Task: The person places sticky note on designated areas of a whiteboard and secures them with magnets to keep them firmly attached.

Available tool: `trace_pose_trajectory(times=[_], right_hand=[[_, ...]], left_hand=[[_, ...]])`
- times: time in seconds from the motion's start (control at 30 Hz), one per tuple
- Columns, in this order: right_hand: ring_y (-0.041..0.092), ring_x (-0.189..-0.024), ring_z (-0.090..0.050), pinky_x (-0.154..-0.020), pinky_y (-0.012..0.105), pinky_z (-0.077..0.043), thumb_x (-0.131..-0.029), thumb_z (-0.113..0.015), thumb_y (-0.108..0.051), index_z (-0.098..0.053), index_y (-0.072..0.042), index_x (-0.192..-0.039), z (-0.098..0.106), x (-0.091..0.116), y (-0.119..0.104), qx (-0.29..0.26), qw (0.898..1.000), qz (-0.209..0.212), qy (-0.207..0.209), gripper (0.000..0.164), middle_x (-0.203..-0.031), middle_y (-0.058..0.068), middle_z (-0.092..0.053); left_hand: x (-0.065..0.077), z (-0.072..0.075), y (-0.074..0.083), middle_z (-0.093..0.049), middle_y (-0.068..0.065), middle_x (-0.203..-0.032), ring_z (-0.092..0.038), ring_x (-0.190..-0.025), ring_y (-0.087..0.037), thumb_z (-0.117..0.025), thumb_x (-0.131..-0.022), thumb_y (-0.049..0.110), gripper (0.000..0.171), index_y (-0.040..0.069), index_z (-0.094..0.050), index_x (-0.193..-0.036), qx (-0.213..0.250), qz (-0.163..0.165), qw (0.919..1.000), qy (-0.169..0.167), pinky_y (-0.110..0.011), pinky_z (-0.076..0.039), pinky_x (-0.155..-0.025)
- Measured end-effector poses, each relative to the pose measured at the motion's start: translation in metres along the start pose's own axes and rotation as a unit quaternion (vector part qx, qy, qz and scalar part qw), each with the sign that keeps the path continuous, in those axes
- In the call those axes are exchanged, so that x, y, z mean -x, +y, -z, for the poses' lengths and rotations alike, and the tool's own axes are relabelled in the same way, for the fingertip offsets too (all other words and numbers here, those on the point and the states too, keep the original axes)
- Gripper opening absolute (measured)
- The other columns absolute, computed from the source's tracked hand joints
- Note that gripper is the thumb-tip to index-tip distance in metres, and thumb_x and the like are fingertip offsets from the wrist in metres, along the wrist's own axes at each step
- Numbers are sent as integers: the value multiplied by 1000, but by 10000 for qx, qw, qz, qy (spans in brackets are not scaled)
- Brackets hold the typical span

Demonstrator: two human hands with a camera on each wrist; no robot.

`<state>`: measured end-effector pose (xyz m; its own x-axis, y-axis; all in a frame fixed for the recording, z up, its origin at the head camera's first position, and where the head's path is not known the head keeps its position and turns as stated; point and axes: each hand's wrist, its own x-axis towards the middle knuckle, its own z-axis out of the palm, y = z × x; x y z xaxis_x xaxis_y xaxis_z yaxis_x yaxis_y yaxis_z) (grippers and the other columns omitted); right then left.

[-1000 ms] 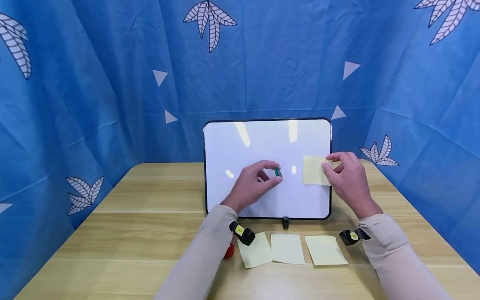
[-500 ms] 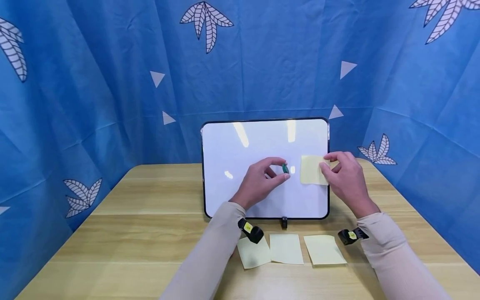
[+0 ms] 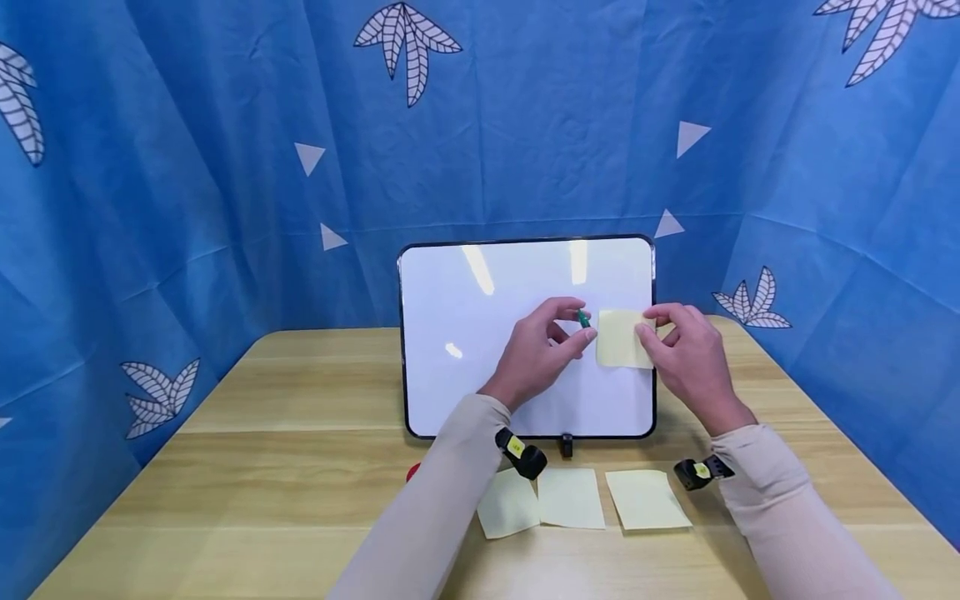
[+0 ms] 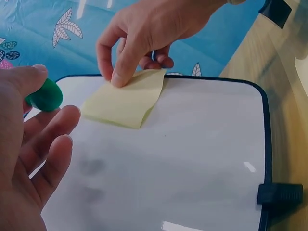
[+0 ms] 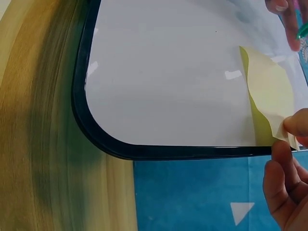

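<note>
A firm pinch from the right grip (image 3: 688, 354), thumb and fingers narrow on the right edge of a yellow note (image 3: 621, 340), which stretched leftward from those fingertips in front of the whiteboard (image 3: 465, 308)! Opposite, the left grip (image 3: 531, 354) held a small green piece (image 4: 46, 96) between thumb and finger, just beside the note's free edge. The paper bowed along its lower side; whether any of it touched the board was hard to tell. Good play here, on this reading, called for a steady right grip, the sheet flat and square, and a straight approach from the left grip, since a sideways nudge could well have crumpled it. Below both grips, toward the body, three loose notes (image 3: 571, 498) lay on the table (image 3: 262, 467), a red item (image 3: 413, 472) peeking from beside the left sleeve (image 3: 442, 492).
</note>
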<state>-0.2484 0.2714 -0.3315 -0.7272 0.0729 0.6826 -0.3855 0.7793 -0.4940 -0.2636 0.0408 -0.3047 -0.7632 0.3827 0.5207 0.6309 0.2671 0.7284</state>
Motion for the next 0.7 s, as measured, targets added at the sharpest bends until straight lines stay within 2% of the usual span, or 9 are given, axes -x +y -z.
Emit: trace_pose_trajectory(times=[0.1, 0.2, 0.33, 0.5, 0.7], right_hand=[[22, -69, -54, -56, 28, -47, -96, -68, -19, -67, -4, -115, -1, -1, 0, -9, 10000, 37, 4, 24, -101, 14, -58], [21, -69, -53, -56, 27, -46, -96, -68, -19, -67, -4, -115, -2, -1, 0, -12, 9999, 96, 48, 24, -100, 14, -58], [20, -67, -51, -55, 26, -45, -96, -69, -17, -68, -4, -115, -4, 0, 1, -17, 9997, 209, 138, 23, -99, 13, -58], [18, -65, -49, -54, 26, -43, -95, -70, -14, -69, -4, -114, -5, 1, 2, 11, 9990, 356, 275, 22, -99, 12, -58], [16, -61, -48, -53, 26, -43, -94, -69, -8, -69, -3, -112, -7, 2, 5, 44, 9975, 557, 428, 19, -97, 12, -58]], left_hand=[[-3, -3, 2, -66, -2, -121, -63, -73, -8, -71, -95, 30, 45, 15, -59, -136, -121, -88, 9999, 63, -25, -56, -66], [-7, -6, 2, -65, -2, -123, -61, -73, -7, -72, -94, 26, 44, 15, -61, -135, -374, -317, 9988, 57, -22, -55, -65], [-10, -10, 3, -63, -2, -126, -58, -72, -4, -74, -93, 23, 44, 15, -63, -135, -981, -708, 9927, 15, -15, -51, -64], [-15, -16, 7, -64, -1, -126, -55, -71, 0, -76, -91, 25, 44, 17, -65, -133, -1792, -1044, 9782, 77, -10, -46, -60], [-22, -22, 11, -65, 1, -122, -61, -74, -3, -77, -90, 29, 44, 19, -65, -132, -2754, -1397, 9511, 95, -9, -46, -65]])
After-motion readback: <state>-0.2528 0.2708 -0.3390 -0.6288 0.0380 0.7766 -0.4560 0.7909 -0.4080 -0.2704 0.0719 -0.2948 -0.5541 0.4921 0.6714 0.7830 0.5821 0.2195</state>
